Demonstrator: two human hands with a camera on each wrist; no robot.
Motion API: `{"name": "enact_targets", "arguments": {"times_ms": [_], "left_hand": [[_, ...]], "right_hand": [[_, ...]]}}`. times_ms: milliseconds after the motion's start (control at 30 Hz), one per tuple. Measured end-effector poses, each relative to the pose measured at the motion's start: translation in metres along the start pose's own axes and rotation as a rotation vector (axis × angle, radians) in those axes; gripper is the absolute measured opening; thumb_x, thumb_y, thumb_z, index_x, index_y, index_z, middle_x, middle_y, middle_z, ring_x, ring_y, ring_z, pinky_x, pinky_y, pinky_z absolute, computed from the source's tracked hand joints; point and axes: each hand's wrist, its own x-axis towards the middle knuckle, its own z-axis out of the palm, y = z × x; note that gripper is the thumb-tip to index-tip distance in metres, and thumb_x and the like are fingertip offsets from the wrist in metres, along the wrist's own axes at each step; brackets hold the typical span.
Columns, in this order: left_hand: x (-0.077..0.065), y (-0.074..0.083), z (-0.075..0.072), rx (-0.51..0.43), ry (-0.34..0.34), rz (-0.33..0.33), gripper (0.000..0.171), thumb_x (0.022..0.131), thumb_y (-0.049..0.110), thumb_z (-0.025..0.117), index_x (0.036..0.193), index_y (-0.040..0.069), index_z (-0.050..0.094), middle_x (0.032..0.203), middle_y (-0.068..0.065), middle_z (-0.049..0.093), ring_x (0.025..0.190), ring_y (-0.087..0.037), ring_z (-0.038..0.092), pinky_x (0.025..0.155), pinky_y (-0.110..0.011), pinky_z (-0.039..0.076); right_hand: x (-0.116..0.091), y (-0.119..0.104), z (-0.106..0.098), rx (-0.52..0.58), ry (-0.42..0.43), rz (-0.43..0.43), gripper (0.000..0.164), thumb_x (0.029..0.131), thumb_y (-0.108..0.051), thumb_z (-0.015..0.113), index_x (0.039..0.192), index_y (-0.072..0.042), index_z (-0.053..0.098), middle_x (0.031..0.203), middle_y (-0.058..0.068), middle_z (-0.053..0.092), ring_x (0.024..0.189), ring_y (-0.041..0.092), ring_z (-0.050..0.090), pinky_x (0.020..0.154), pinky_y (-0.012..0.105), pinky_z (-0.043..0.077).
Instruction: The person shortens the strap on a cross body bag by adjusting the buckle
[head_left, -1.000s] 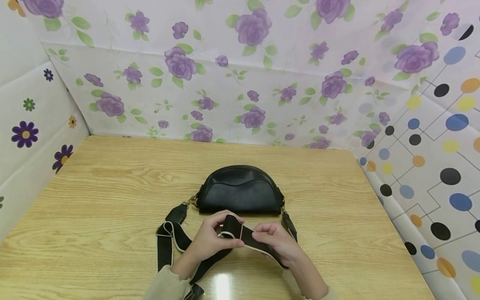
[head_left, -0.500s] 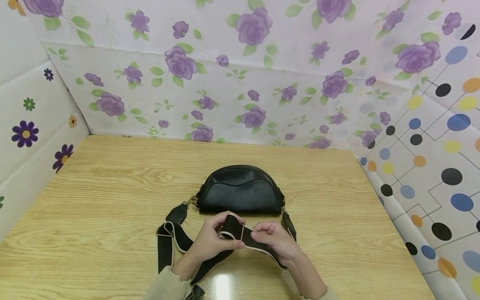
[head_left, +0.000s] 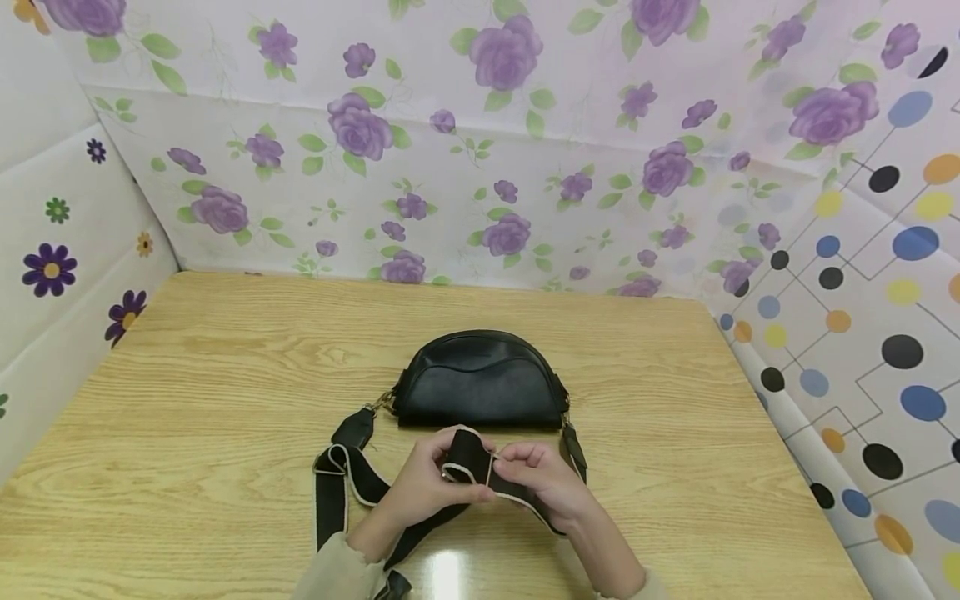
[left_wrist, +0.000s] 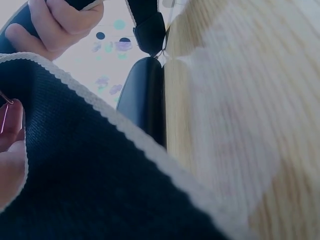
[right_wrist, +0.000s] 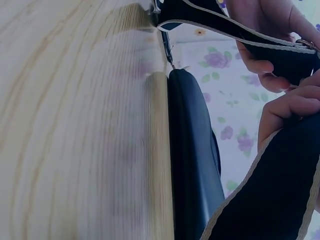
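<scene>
A black half-moon shoulder bag (head_left: 480,383) lies on the wooden table, just beyond both hands. Its black webbing strap (head_left: 468,455) has pale edges and is looped through a thin metal slider buckle (head_left: 490,468). My left hand (head_left: 423,479) grips the looped strap at the buckle, thumb below and fingers above. On the other side, my right hand (head_left: 547,483) pinches the strap close to the buckle. In the right wrist view the bag (right_wrist: 192,150) stands behind the strap (right_wrist: 272,185). In the left wrist view the strap (left_wrist: 95,165) covers most of the left hand.
More strap trails left in a fold (head_left: 330,500), joined to the bag by a leather tab (head_left: 354,428) and metal clip. A second tab (head_left: 573,450) hangs at the bag's right end. Patterned cloth walls (head_left: 450,192) border the wooden table (head_left: 247,350).
My right hand has shifted slightly left, and its fingers now meet the buckle. The buckle has moved slightly to the right. The bag has stayed put.
</scene>
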Motion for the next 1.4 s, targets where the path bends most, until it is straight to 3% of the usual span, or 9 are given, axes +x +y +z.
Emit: {"name": "enact_targets", "arguments": {"times_ms": [333,567,800,1000,1400], "left_hand": [[0.000,0.002,-0.004,0.009,0.017,-0.011,0.040,0.065,-0.002,0.077,0.101,-0.007,0.059,0.095,-0.016,0.058,0.082,-0.014,0.056,0.065,-0.027,0.048],[0.001,0.003,-0.005,-0.001,0.012,0.007,0.042,0.065,-0.001,0.077,0.101,-0.011,0.057,0.095,-0.014,0.059,0.083,-0.013,0.056,0.067,-0.026,0.047],[0.001,0.002,-0.006,-0.028,0.003,0.006,0.042,0.067,0.002,0.077,0.102,-0.009,0.058,0.096,-0.015,0.059,0.085,-0.014,0.056,0.068,-0.026,0.047],[0.000,0.001,-0.004,-0.024,0.004,0.018,0.041,0.066,-0.002,0.077,0.101,-0.009,0.058,0.095,-0.017,0.060,0.082,-0.013,0.056,0.066,-0.026,0.048],[0.000,-0.003,0.001,-0.011,-0.008,0.050,0.041,0.064,-0.008,0.075,0.102,-0.008,0.058,0.095,-0.021,0.059,0.082,-0.014,0.057,0.066,-0.028,0.048]], "right_hand": [[-0.002,-0.003,-0.005,-0.001,-0.004,0.034,0.019,0.087,-0.002,0.053,0.080,-0.013,0.066,0.073,-0.003,0.063,0.062,0.004,0.055,0.051,0.016,0.043],[-0.005,-0.002,-0.013,-0.032,-0.038,-0.003,0.019,0.088,-0.003,0.052,0.086,-0.014,0.068,0.077,-0.001,0.065,0.059,0.005,0.055,0.046,0.016,0.042],[-0.004,-0.002,-0.011,-0.029,-0.029,-0.026,0.023,0.088,-0.001,0.052,0.085,-0.016,0.069,0.080,-0.003,0.065,0.068,0.004,0.057,0.056,0.017,0.045],[-0.004,-0.002,-0.007,-0.015,0.003,0.005,0.022,0.087,-0.002,0.052,0.083,-0.016,0.069,0.074,-0.004,0.064,0.055,0.002,0.051,0.044,0.015,0.040],[-0.002,-0.003,0.001,-0.001,0.024,0.011,0.021,0.088,-0.002,0.051,0.082,-0.015,0.066,0.070,-0.004,0.063,0.051,0.002,0.050,0.042,0.014,0.038]]}}
